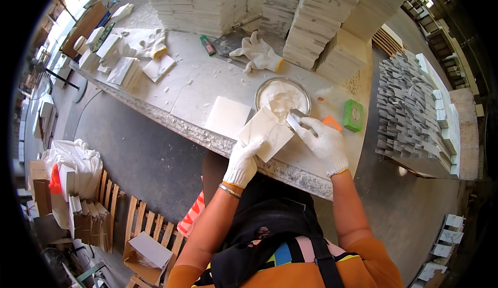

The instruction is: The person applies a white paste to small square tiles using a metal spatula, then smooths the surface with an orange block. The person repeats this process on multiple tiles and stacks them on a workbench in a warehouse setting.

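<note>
We hold a square white stone tile (266,132) tilted above the near edge of the grey stone table (197,88), our gloved left hand (242,162) clamped on its lower corner. Our gloved right hand (325,142) is closed round a metal putty knife (294,120); its handle is hidden in the grip. The blade tip meets the tile's upper edge beside the round bowl of white paste (282,97).
</note>
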{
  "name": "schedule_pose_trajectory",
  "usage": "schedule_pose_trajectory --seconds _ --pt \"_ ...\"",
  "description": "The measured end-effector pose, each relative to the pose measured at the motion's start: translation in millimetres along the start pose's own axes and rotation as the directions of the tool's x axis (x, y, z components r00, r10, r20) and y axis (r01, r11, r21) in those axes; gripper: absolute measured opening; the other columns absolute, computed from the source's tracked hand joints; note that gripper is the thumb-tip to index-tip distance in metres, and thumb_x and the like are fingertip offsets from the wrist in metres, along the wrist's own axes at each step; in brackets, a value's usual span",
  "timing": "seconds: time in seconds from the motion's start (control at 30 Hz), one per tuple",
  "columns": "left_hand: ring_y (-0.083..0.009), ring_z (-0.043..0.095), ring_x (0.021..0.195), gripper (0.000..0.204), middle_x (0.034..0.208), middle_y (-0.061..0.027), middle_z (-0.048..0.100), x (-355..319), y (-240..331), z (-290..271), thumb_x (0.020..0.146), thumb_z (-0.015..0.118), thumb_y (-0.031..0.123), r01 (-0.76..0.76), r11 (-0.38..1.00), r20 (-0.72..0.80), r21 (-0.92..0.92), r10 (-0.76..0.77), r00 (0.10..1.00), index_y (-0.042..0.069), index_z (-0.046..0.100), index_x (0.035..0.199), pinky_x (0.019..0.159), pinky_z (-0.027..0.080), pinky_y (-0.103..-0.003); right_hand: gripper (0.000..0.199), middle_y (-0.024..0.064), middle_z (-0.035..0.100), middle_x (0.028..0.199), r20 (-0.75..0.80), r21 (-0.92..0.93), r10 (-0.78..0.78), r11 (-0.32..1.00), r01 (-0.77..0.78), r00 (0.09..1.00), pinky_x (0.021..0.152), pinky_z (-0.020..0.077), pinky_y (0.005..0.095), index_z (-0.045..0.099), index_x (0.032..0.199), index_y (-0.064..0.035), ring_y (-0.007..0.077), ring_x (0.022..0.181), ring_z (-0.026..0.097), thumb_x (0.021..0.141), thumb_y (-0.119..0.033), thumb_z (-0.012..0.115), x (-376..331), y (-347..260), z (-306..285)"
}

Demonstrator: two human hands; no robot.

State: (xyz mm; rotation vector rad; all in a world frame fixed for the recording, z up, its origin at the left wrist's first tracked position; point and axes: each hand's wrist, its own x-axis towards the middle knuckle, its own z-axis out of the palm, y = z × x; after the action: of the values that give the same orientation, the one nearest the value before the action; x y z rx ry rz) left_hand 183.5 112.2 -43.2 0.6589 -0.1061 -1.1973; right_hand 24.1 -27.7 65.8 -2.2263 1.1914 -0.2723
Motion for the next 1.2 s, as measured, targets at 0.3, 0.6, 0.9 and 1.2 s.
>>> schedule_pose_trajectory --seconds 0.3,0.6,0.9,1.2 --pt "-0.0234 0.059 0.123 0.062 0.138 -0.0123 0.059 -2 0 -1 0.091 0.068 0.007 0.006 1.0 -0.039 0.016 -0.006 0.999 -0.003 0.043 0.146 0.105 0.047 -0.035 0.028 0.0078 0.069 0.091 -0.063 0.096 -0.076 0.992 0.082 0.995 0.073 0.0513 0.0305 0.073 0.117 -0.0086 0.0158 0.079 0.064 0.091 -0.017 0.067 5 2 3" --pt "-0.0231 0.059 0.123 0.063 0.136 -0.0116 0.059 -3 3 7 0.09 0.069 0.007 0.013 1.0 -0.05 -0.018 -0.014 0.999 -0.003 0.043 0.147 0.105 0.047 -0.035 0.024 0.002 0.066 0.08 0.002 0.436 0.182 0.885 -0.165 0.983 0.06 0.0478 0.0238 0.074 0.113 -0.0041 0.0066 0.065 0.058 0.091 -0.012 0.066 10 14 11" --pt "-0.0234 0.059 0.123 0.062 0.136 -0.0119 0.06 -1 0 0 0.091 0.068 0.007 0.004 1.0 -0.028 -0.008 -0.005 1.0 -0.003 0.043 0.147 0.105 0.047 -0.035 0.026 0.0024 0.069 0.086 0.107 0.621 0.212 0.749 -0.232 0.971 0.062 0.0492 0.0226 0.072 0.116 -0.0003 0.0075 0.071 0.061 0.093 -0.012 0.064 8 13 11" --pt "-0.024 0.057 0.127 0.064 0.14 -0.0129 0.057 -3 3 4 0.091 0.068 0.007 0.003 1.0 -0.008 -0.018 -0.003 1.0 -0.004 0.041 0.148 0.107 0.046 -0.036 0.029 0.0035 0.069 0.085 0.088 0.658 0.186 0.727 -0.197 0.979 0.055 0.0437 0.0193 0.07 0.119 0.0009 0.006 0.065 0.058 0.093 -0.011 0.067 -11 3 -2"
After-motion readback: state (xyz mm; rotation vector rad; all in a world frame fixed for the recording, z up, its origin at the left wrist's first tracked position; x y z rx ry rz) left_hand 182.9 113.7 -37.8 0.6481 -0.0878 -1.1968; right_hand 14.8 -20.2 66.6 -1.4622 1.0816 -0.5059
